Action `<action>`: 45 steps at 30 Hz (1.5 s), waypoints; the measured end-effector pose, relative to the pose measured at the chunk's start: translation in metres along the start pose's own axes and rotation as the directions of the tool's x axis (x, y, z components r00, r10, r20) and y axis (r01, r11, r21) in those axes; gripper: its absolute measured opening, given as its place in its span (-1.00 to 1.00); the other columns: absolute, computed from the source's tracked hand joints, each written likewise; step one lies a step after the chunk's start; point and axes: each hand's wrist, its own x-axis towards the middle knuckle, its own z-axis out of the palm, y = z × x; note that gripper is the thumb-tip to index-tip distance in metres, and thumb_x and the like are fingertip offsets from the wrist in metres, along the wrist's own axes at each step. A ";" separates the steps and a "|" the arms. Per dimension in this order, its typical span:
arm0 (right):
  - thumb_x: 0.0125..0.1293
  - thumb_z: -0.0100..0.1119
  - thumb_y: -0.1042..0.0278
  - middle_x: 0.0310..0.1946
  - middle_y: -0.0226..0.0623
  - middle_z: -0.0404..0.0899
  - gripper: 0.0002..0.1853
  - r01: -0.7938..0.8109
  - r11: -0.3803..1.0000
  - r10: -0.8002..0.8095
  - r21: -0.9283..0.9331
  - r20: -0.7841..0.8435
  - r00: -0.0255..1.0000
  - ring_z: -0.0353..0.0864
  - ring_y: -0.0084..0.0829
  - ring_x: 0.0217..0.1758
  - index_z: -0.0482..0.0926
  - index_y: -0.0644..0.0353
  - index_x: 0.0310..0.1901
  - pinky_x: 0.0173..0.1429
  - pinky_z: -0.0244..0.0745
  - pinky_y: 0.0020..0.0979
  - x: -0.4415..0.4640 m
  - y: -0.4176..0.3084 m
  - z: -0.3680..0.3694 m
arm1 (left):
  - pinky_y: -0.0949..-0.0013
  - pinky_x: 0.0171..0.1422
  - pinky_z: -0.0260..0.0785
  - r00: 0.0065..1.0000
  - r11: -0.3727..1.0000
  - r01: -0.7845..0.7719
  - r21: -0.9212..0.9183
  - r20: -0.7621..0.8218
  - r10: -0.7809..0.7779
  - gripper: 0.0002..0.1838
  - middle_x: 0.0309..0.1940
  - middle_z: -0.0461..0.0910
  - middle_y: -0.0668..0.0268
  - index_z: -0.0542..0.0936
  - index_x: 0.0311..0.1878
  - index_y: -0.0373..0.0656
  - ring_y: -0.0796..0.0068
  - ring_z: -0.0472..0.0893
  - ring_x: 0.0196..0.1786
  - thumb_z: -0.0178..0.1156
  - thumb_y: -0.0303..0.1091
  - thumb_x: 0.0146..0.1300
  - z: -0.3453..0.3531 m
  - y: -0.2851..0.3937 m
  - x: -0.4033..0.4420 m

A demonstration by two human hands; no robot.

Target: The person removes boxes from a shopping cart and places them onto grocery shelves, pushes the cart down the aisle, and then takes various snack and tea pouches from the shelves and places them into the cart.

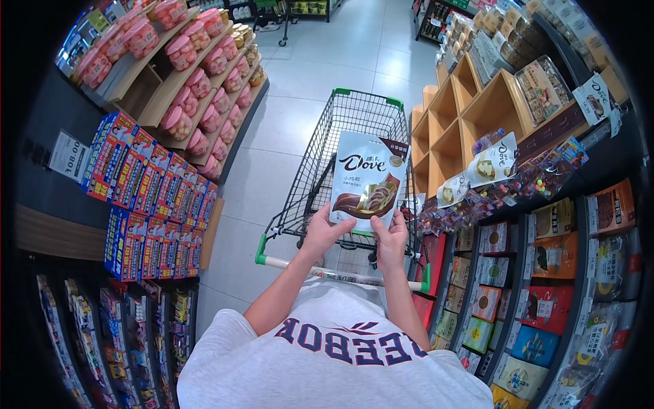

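Note:
A light-coloured Dove chocolate pouch is held upright over the shopping cart, its printed front facing me. My left hand grips the lower left corner, the thumb lying on the front. At the lower right corner, my right hand pinches the pouch, also thumb in front. The fingers behind the pouch are hidden. Beneath and beyond it is the black wire cart with green corners, and its pale handle crosses just below my wrists.
On the left, shelves carry pink-lidded jars above stacked blue and red boxes. Wooden bins and hanging Dove pouches line the right, over racks of packaged sweets. A tiled floor runs ahead.

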 end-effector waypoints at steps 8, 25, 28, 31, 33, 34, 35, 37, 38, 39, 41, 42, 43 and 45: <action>0.37 0.37 0.54 0.13 -0.26 0.63 -0.52 -0.007 1.000 0.007 -0.017 0.001 1.000 0.63 -0.51 0.14 0.41 0.30 0.25 0.21 0.58 -0.41 -0.005 0.000 0.000 | 0.42 0.13 0.58 0.999 0.999 -0.047 0.022 -0.017 0.047 -0.42 0.07 0.69 0.22 0.52 0.30 -0.29 0.52 0.70 0.05 0.50 -0.39 0.24 0.004 0.005 -0.009; 0.31 0.46 0.48 0.29 -0.15 0.46 -0.44 0.139 0.959 -0.169 -0.247 -0.101 0.980 0.49 -0.42 0.29 0.39 0.27 0.26 0.31 0.50 -0.36 -0.009 0.010 0.002 | 0.43 0.15 0.56 0.996 0.995 -0.070 -0.076 -0.058 0.065 -0.45 0.08 0.69 0.27 0.54 0.28 -0.28 0.56 0.68 0.05 0.48 -0.47 0.24 0.005 0.003 -0.016; 0.28 0.50 0.39 0.31 -0.12 0.41 -0.42 0.196 0.887 -0.256 -0.418 -0.092 0.962 0.47 -0.34 0.30 0.42 0.22 0.26 0.31 0.49 -0.33 -0.012 0.011 0.006 | 0.44 0.14 0.56 0.988 0.992 -0.099 -0.074 -0.123 0.089 -0.49 0.06 0.70 0.25 0.55 0.24 -0.31 0.55 0.69 0.03 0.48 -0.46 0.25 0.006 0.002 -0.016; 0.29 0.49 0.31 0.30 -0.10 0.41 -0.45 0.290 0.709 -0.347 -0.642 0.040 0.937 0.48 -0.25 0.31 0.46 0.21 0.24 0.30 0.48 -0.29 -0.015 0.003 0.012 | 0.44 0.13 0.56 0.974 0.988 -0.152 -0.040 -0.179 0.143 -0.51 0.04 0.71 0.24 0.55 0.22 -0.32 0.55 0.69 0.03 0.47 -0.46 0.25 0.010 0.007 -0.017; 0.31 0.47 0.28 0.31 -0.07 0.42 -0.48 0.370 0.561 -0.396 -0.741 0.152 0.905 0.48 -0.20 0.32 0.49 0.22 0.23 0.28 0.49 -0.27 -0.016 0.000 0.017 | 0.44 0.12 0.56 0.959 0.981 -0.192 0.030 -0.209 0.194 -0.52 0.03 0.71 0.22 0.55 0.21 -0.33 0.56 0.69 0.03 0.46 -0.46 0.26 0.013 0.009 -0.017; 0.32 0.46 0.28 0.32 -0.05 0.42 -0.49 0.409 0.507 -0.416 -0.759 0.200 0.887 0.47 -0.18 0.34 0.50 0.22 0.23 0.27 0.50 -0.26 -0.016 0.001 0.021 | 0.43 0.13 0.56 0.955 0.977 -0.206 0.061 -0.206 0.214 -0.51 0.02 0.71 0.21 0.54 0.21 -0.33 0.56 0.68 0.03 0.46 -0.46 0.26 0.014 0.008 -0.017; 0.33 0.44 0.27 0.32 -0.03 0.41 -0.50 0.446 0.452 -0.431 -0.773 0.248 0.867 0.47 -0.17 0.35 0.51 0.23 0.23 0.25 0.51 -0.25 -0.016 0.001 0.024 | 0.42 0.14 0.55 0.951 0.971 -0.220 0.093 -0.202 0.234 -0.51 0.02 0.71 0.20 0.54 0.22 -0.33 0.56 0.68 0.03 0.46 -0.46 0.25 0.015 0.006 -0.017; 0.33 0.44 0.30 0.36 -0.03 0.40 -0.45 0.430 0.552 -0.374 -0.715 0.248 0.894 0.46 -0.18 0.38 0.47 0.24 0.28 0.27 0.51 -0.24 -0.017 -0.001 0.028 | 0.37 0.16 0.55 0.923 0.947 -0.284 0.152 -0.223 0.313 -0.48 0.02 0.71 0.18 0.54 0.23 -0.32 0.51 0.68 0.04 0.46 -0.47 0.23 0.022 0.004 -0.018; 0.34 0.43 0.31 0.38 -0.03 0.39 -0.43 0.417 0.599 -0.343 -0.684 0.251 0.905 0.46 -0.19 0.40 0.45 0.25 0.31 0.28 0.52 -0.23 -0.017 -0.001 0.030 | 0.34 0.16 0.55 0.896 0.925 -0.333 0.182 -0.247 0.370 -0.47 0.03 0.71 0.18 0.54 0.24 -0.31 0.47 0.69 0.04 0.46 -0.48 0.21 0.028 0.002 -0.018; 0.34 0.43 0.31 0.39 -0.02 0.39 -0.41 0.414 0.675 -0.331 -0.610 0.251 0.910 0.46 -0.19 0.41 0.42 0.28 0.33 0.30 0.51 -0.24 -0.017 0.001 0.031 | 0.30 0.17 0.55 0.864 0.901 -0.379 0.212 -0.268 0.427 -0.46 0.03 0.70 0.17 0.54 0.24 -0.30 0.42 0.70 0.04 0.46 -0.49 0.19 0.032 0.003 -0.019; 0.34 0.43 0.32 0.41 0.00 0.37 -0.36 0.390 0.805 -0.304 -0.446 0.255 0.918 0.45 -0.21 0.42 0.37 0.32 0.36 0.34 0.50 -0.25 -0.017 0.006 0.033 | 0.27 0.19 0.53 0.815 0.797 -0.395 0.457 -0.227 0.533 -0.41 0.07 0.67 0.18 0.53 0.28 -0.24 0.37 0.67 0.07 0.46 -0.49 0.16 0.034 0.005 -0.023; 0.35 0.43 0.32 0.40 0.00 0.38 -0.34 0.372 0.831 -0.290 -0.415 0.248 0.924 0.47 -0.23 0.41 0.35 0.34 0.37 0.35 0.49 -0.27 -0.018 0.007 0.033 | 0.26 0.19 0.52 0.790 0.723 -0.392 0.568 -0.194 0.581 -0.39 0.10 0.65 0.19 0.52 0.30 -0.21 0.34 0.65 0.09 0.46 -0.49 0.15 0.035 0.007 -0.025; 0.36 0.43 0.31 0.39 0.00 0.39 -0.33 0.352 0.854 -0.275 -0.382 0.242 0.930 0.48 -0.25 0.39 0.33 0.37 0.38 0.35 0.49 -0.28 -0.019 0.008 0.033 | 0.21 0.21 0.49 0.745 0.643 -0.436 0.630 -0.148 0.650 -0.38 0.11 0.64 0.17 0.53 0.30 -0.19 0.27 0.63 0.11 0.47 -0.47 0.13 0.038 0.010 -0.027; 0.38 0.42 0.30 0.36 -0.01 0.43 -0.32 0.315 0.897 -0.247 -0.309 0.240 0.939 0.52 -0.27 0.35 0.31 0.39 0.39 0.35 0.49 -0.30 -0.021 0.008 0.033 | 0.13 0.25 0.44 0.642 0.458 -0.505 0.732 -0.037 0.766 -0.38 0.13 0.61 0.14 0.56 0.28 -0.16 0.12 0.58 0.15 0.47 -0.45 0.09 0.043 0.016 -0.028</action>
